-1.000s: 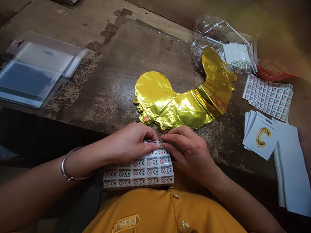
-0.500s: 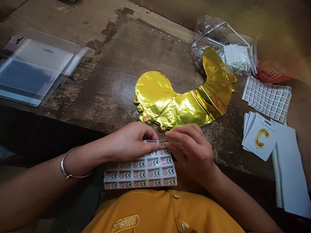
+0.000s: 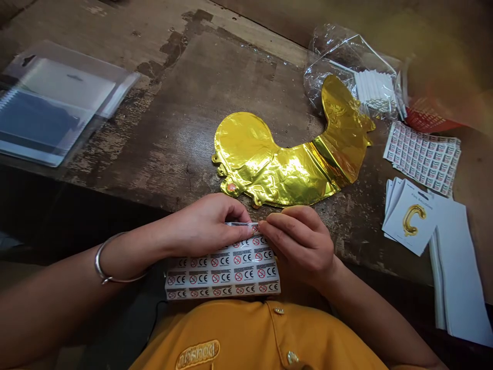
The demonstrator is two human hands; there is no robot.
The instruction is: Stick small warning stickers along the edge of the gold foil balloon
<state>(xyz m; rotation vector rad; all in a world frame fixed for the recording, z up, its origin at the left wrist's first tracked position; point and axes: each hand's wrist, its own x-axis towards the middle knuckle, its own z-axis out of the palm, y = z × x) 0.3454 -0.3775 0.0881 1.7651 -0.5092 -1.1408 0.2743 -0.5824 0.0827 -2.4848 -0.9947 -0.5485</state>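
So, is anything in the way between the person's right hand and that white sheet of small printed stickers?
Nothing visible stands in the way. The right hand lies directly over the upper right part of the white sheet of printed CE stickers, fingertips at its top edge, beside the left hand.

Dim, soft ambient light; source out of frame. Hard specular glare on gold foil balloon [image 3: 287, 174]. Label sheet [image 3: 223, 275] sharp, evenly lit. Deep shadow below front edge of wooden workbench [image 3: 185, 118]. Upper right corner hazy, yellow-smeared, out of focus. Slight wide-angle bowing at edges.
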